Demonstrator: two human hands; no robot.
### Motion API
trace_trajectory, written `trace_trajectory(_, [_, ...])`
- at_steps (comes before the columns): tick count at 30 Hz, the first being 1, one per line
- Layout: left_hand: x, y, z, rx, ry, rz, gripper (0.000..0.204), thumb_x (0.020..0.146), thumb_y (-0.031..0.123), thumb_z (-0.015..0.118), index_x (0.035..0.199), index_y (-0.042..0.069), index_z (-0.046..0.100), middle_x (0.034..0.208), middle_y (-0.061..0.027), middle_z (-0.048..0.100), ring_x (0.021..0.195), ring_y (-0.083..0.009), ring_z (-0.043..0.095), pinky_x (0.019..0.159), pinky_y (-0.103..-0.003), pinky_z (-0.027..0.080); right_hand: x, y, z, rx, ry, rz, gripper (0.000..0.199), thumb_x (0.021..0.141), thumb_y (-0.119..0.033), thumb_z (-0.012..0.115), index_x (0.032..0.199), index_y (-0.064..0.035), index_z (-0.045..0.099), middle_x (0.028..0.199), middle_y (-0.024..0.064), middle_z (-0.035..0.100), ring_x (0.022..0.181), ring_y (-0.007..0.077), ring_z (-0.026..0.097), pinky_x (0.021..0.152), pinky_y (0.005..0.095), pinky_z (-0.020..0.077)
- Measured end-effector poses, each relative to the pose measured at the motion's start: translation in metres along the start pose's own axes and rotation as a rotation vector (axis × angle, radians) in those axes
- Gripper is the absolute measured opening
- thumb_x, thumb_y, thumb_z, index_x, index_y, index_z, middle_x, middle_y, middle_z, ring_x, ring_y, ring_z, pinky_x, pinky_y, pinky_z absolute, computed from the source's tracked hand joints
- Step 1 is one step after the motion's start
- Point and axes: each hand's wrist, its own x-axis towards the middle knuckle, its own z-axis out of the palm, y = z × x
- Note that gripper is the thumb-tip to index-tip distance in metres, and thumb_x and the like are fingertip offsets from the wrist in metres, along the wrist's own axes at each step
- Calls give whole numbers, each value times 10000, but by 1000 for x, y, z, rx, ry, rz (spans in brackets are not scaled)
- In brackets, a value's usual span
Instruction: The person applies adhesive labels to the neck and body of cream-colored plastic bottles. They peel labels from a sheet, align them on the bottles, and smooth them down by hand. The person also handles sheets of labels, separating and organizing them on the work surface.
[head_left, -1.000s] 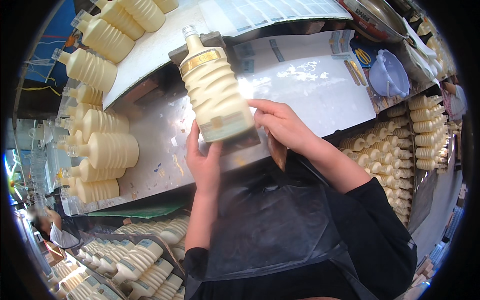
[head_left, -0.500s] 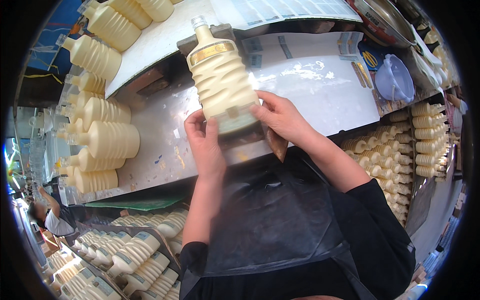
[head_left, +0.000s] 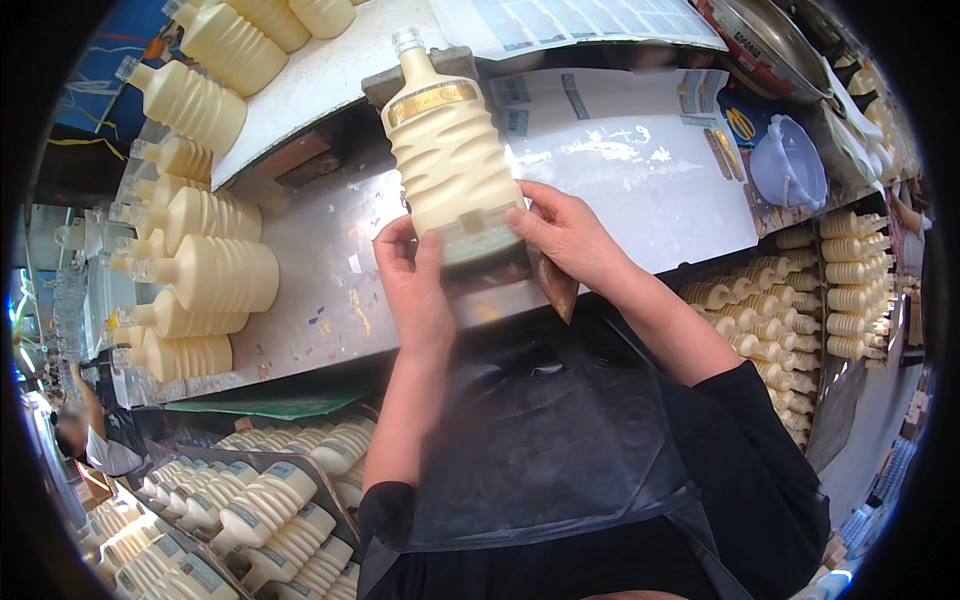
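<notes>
From my remote feed, a scuffed metal worktable point(head_left: 300, 290) fills the frame, its far edge bent by the lens. On it lies a cream ribbed plastic bottle with a gold neck band point(head_left: 450, 150), held at its base by both hands. My left hand point(head_left: 415, 285) curls loosely against the lower left side; my right hand point(head_left: 565, 232) presses fingers point(head_left: 525, 215) on a pale rectangular label point(head_left: 480, 228). The bottle's base is hidden. Similar cream bottles point(head_left: 205, 270) lie stacked at left, partly cut off.
</notes>
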Motion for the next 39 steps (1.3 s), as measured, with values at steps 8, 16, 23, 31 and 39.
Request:
trace_trajectory(8, [-1, 12, 5, 77, -8, -25, 455, 985, 153, 632, 1356, 19, 405, 1268, -108, 505, 1182, -180, 491, 1042, -332, 400, 7, -8, -39, 199, 26, 104, 421, 1050, -351, 500, 1300, -39, 634, 1083, 13, 665, 972, 76, 569, 852, 245, 475])
trace_trajectory(16, [2, 11, 2, 210, -55, -19, 546, 945, 134, 649, 1409, 16, 385, 1326, -123, 488, 1225, -193, 478, 1064, -330, 388, -14, -61, 10, -699, 145, -657, 270, 847, 18, 706, 1113, -2, 663, 986, 119, 701, 870, 258, 706, 746, 349, 564])
trace_trajectory(23, [5, 8, -5, -105, -70, -110, 415, 1024, 144, 555, 1410, 30, 454, 1347, -105, 536, 1238, -194, 522, 1078, -350, 413, -30, -43, 23, -949, 134, -1156, 322, 740, -29, 690, 1060, -51, 724, 996, 87, 714, 828, 224, 697, 700, 348, 561])
trace_trajectory(31, [-1, 3, -3, 305, -51, 41, 547, 1025, 315, 552, 1465, 26, 402, 1330, -122, 499, 1225, -236, 492, 1080, -385, 379, -20, -45, 27, -175, 424, -487, 305, 896, -45, 585, 1191, 5, 529, 1001, 217, 655, 914, 402, 661, 811, 439, 537])
trace_trajectory(39, [6, -12, 7, 730, 23, 262, 568, 1048, 375, 500, 1443, -14, 378, 1350, -156, 434, 1231, -227, 457, 1095, -379, 348, -20, -4, 22, -334, 468, -413, 316, 944, -24, 511, 1258, 13, 510, 1162, 149, 600, 1076, 242, 599, 971, 356, 472])
